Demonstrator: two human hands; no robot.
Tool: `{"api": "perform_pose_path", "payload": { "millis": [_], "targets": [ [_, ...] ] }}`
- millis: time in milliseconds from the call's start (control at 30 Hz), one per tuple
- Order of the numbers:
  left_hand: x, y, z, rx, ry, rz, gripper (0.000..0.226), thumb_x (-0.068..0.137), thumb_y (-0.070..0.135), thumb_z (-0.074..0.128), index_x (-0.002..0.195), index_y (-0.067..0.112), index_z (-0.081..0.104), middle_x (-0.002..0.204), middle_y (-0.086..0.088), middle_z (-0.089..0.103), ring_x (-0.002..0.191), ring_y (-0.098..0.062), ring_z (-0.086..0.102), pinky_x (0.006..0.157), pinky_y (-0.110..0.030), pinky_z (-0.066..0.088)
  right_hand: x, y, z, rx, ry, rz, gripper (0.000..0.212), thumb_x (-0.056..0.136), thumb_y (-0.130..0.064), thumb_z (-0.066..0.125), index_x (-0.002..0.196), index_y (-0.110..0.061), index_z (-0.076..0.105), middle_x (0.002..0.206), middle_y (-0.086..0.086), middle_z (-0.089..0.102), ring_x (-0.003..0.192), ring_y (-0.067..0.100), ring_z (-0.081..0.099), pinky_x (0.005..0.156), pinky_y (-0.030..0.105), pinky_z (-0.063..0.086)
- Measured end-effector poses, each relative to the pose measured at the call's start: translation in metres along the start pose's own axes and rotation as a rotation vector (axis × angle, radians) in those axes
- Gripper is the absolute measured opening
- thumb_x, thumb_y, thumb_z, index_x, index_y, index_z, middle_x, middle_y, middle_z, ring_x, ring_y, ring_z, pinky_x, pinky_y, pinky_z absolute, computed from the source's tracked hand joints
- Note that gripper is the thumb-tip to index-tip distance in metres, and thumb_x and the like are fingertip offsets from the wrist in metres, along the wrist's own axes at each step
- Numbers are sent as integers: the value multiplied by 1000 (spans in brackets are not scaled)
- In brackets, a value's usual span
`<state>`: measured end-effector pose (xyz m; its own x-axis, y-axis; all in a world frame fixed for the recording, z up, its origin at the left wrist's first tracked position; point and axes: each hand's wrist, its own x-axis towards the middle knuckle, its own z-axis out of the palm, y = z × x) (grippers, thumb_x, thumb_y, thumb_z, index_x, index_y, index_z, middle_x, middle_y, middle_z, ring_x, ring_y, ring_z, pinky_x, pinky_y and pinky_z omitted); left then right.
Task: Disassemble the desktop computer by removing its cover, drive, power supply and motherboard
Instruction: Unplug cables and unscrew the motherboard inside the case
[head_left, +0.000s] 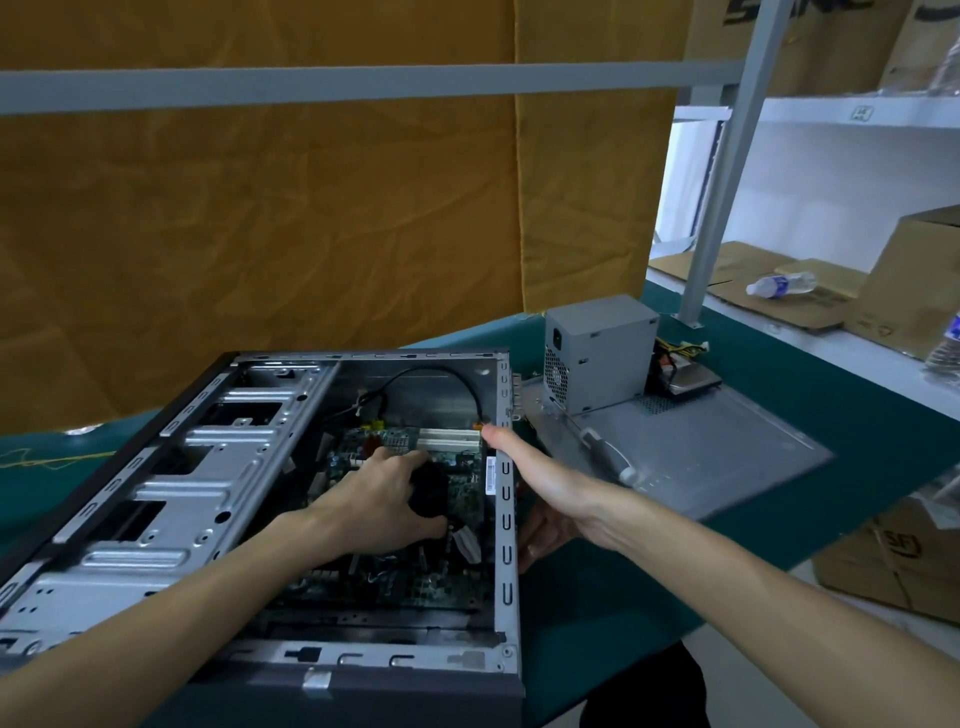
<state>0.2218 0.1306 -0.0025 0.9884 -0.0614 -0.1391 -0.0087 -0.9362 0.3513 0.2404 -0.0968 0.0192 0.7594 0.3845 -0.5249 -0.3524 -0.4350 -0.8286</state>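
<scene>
The open computer case (171, 483) lies on its side on the green table, its green motherboard (415, 571) still inside. My left hand (384, 499) reaches into the case and grips the black CPU cooler (428, 491) on the board. My right hand (540, 478) holds the case's right rear wall, thumb on the top edge, fingers wrapped outside. The grey power supply (597, 358) stands on the removed side cover (701, 447) to the right, with a drive (693, 382) behind it.
A screwdriver (605, 449) with a black and white handle lies on the cover. A black cable (441, 376) loops inside the case. Cardboard boxes (914, 280) and a water bottle (782, 285) sit on white shelving at right. A yellow cloth (311, 208) hangs behind.
</scene>
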Motion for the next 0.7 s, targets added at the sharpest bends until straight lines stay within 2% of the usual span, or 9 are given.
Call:
{"api": "perform_pose_path", "payload": {
  "millis": [100,200,233,300,400,533,600,633,700],
  "targets": [
    [0,1,-1,-16,19,7,98,60,72,74,147,41,40,103,15,43,84,-3,55,56,-13,39,0,0,0,-22,23,-14,98,72,-97,40,155,-46,32,162,5,35,129,36,58,73,38,64],
    [0,2,-1,-32,25,-10,90,57,72,73,138,40,48,101,15,46,81,-2,55,53,-15,39,3,4,-1,-44,32,-32,100,71,-98,38,155,-43,34,160,7,40,138,36,49,107,50,48],
    [0,2,-2,-34,26,-13,88,57,71,75,136,41,50,99,13,49,80,-2,56,52,-14,39,4,4,-1,-46,31,-29,101,71,-98,38,154,-42,35,157,9,44,138,37,49,111,52,44],
    [1,2,-2,-46,20,-19,86,58,69,77,136,40,51,100,11,50,81,-4,57,54,-14,39,2,3,0,-43,25,-16,100,71,-98,39,154,-42,37,153,11,49,131,38,55,101,50,54],
    [-1,3,0,-35,35,-35,94,58,69,76,143,42,44,106,11,45,87,-7,58,58,-15,39,-1,1,1,-23,23,-17,98,72,-97,40,153,-43,37,153,7,48,101,29,72,71,40,64],
    [-2,5,3,-17,37,-50,95,62,66,76,146,39,41,110,9,42,97,-15,62,61,-20,46,-1,2,0,7,-19,-2,84,71,-96,43,137,-44,45,124,12,70,94,36,75,79,48,63],
    [-2,7,3,2,30,-52,96,64,66,76,148,38,39,116,6,41,104,-21,63,70,-28,55,1,3,-2,-26,1,-17,92,71,-97,40,146,-45,43,140,8,62,112,36,69,90,50,60],
    [-2,8,4,10,17,-58,96,66,65,76,149,37,38,119,4,40,106,-23,63,75,-32,57,1,4,-2,-35,12,-17,96,71,-97,39,151,-43,39,146,6,56,112,34,69,87,48,61],
    [-2,8,4,12,6,-56,95,68,65,75,150,36,36,123,3,40,109,-26,62,78,-35,59,0,2,0,-14,6,-18,97,72,-97,41,152,-42,38,139,1,57,93,30,76,72,42,64]
  ]
}}
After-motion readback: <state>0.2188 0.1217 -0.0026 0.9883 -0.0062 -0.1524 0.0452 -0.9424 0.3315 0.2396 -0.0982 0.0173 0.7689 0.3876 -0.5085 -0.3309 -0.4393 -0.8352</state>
